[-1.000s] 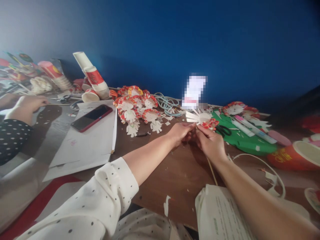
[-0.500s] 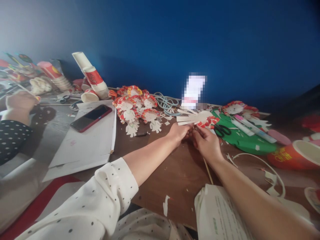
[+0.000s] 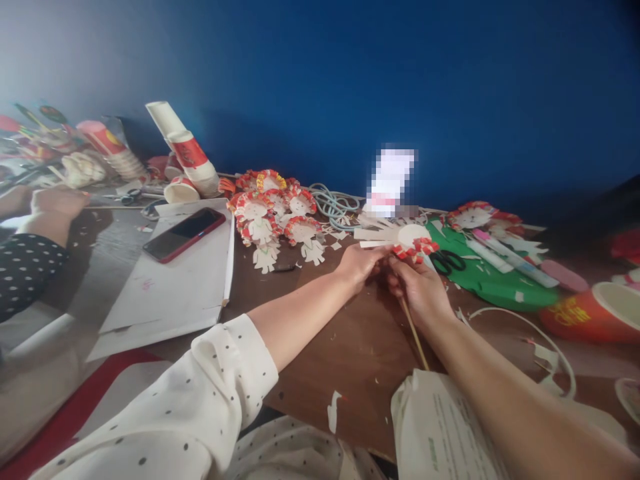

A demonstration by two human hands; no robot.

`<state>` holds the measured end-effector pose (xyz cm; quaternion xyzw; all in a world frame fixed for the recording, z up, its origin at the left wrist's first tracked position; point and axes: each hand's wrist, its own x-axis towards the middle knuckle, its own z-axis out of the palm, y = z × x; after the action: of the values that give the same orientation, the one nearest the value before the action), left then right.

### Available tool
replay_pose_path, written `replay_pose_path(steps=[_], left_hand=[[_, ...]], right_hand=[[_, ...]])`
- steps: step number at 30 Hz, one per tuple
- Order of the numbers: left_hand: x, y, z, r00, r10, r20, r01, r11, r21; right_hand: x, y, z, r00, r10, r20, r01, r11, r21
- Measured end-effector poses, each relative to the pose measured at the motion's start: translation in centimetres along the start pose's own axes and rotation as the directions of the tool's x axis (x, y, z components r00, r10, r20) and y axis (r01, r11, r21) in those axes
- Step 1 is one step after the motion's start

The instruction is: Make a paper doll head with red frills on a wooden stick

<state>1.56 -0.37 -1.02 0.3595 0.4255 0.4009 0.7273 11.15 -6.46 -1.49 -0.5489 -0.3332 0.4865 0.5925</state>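
My left hand (image 3: 367, 261) and my right hand (image 3: 417, 283) meet over the middle of the table, fingers closed. Between them is a paper cutout (image 3: 411, 235): a round white centre with straight white strips fanning out to the left and red-and-white curled strips along its lower right edge. My left fingers pinch it under the straight strips, my right fingers at the curled edge; the exact fingertips are hidden. A thin wooden stick (image 3: 415, 333) runs down from beneath my right hand; whether my fingers hold it, I cannot tell. Black-handled scissors (image 3: 449, 262) lie just right of the cutout.
Several finished paper figures (image 3: 273, 213) with red curled rims lie behind my left hand. A phone (image 3: 185, 235) rests on a white board (image 3: 165, 287). Green sheet (image 3: 500, 283), red cup (image 3: 590, 313) and stacked cups (image 3: 187, 153) surround the space. Another person's hand (image 3: 57, 203) is far left.
The cutout has tilted a little in my hands, its curled edge lower and nearer my right fingers. More of the stick shows. The other person's hands have shifted at the left.
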Motion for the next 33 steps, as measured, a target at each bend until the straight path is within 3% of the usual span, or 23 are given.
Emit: replay_pose_path(steps=[11,24,33], left_hand=[[0.27,-0.14,-0.18,0.999,-0.013,0.030,0.012,0.999,0.033],[-0.05,0.13,-0.40,0.986,0.066,0.155,-0.066,0.998,-0.005],[0.14,0.13,-0.38,0.998,-0.012,0.063,0.011,1.000,0.016]], right_hand=[[0.19,-0.05,-0.12,0.999,0.038,-0.003,-0.038,0.993,0.107],[0.24,-1.01,-0.44,0.999,-0.035,-0.032,0.035,0.999,0.016],[0.10,-0.91,-0.47,0.996,-0.052,-0.067,0.049,0.998,-0.046]])
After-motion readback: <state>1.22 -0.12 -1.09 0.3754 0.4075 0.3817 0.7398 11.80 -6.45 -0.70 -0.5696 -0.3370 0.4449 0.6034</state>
